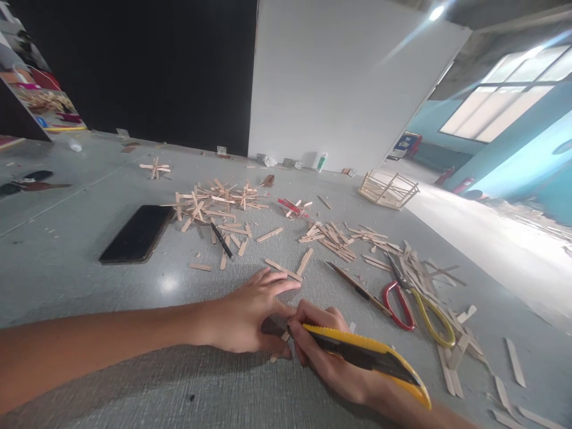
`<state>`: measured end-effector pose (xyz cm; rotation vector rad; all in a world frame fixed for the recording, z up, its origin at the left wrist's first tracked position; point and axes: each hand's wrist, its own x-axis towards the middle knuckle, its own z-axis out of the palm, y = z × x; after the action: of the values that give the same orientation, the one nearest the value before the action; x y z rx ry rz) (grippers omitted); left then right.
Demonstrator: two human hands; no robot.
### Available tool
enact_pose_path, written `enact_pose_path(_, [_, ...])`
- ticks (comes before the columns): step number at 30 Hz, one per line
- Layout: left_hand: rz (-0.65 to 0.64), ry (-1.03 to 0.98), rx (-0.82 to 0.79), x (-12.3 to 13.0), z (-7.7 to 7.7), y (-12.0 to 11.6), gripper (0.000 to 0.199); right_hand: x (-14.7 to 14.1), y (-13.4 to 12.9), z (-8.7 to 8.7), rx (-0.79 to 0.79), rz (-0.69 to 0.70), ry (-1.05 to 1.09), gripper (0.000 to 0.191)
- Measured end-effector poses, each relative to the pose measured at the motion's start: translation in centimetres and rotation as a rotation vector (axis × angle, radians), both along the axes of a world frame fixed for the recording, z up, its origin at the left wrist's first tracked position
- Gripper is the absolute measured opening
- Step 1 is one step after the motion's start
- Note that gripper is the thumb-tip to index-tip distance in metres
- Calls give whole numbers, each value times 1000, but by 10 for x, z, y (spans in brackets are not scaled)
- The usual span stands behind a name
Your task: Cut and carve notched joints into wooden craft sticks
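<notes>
In the head view, the right hand [324, 358] grips a yellow cutter [370, 351]. The left hand [245, 313] spreads its fingers beside a partly hidden wooden stick [286, 337] toward six o'clock, between both hands; whether it pinches it, I cannot tell. From the hands, a phone [136, 234] lies at ten o'clock, stick pile [218, 199] at eleven.

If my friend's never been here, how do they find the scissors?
On the grey table, look for the right hand holding a yellow cutter. The scissors lie beyond it, toward the right, beside scattered wooden sticks. Unlike those plain sticks, they have one red loop and one yellow loop.
</notes>
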<state>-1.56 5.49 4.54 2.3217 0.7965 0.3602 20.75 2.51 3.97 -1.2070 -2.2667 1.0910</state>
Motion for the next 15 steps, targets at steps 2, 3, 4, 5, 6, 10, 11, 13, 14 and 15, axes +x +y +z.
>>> enact_pose_path(2, [3,16,7,0,1,0,43,1,0,-2,18,5,-11,41])
enact_pose_path(3, [5,25,8,1,2,0,44,1,0,-3,22,9,-22,41])
enact_pose_path(4, [7,32,6,1,3,0,45,1,-1,-4,29,9,-31,40])
enact_pose_path(5, [7,37,3,1,3,0,46,1,-1,-4,36,6,-43,39])
enact_pose_path(6, [10,39,-1,1,4,0,46,1,-1,-5,50,1,-56,39])
enact_pose_path(10, [8,43,-6,2,2,1,40,-1,-1,-4,130,-12,-84,42])
enact_pose_path(11, [8,44,1,2,2,1,38,-1,0,-3,137,-8,-85,42])
enact_pose_path(13, [10,51,12,2,1,1,35,-1,1,-1,140,10,-83,40])
enact_pose_path(14, [10,50,15,3,2,1,34,-1,2,0,143,20,-81,39])
enact_pose_path(15, [7,49,13,3,2,1,34,0,3,0,148,28,-80,39])
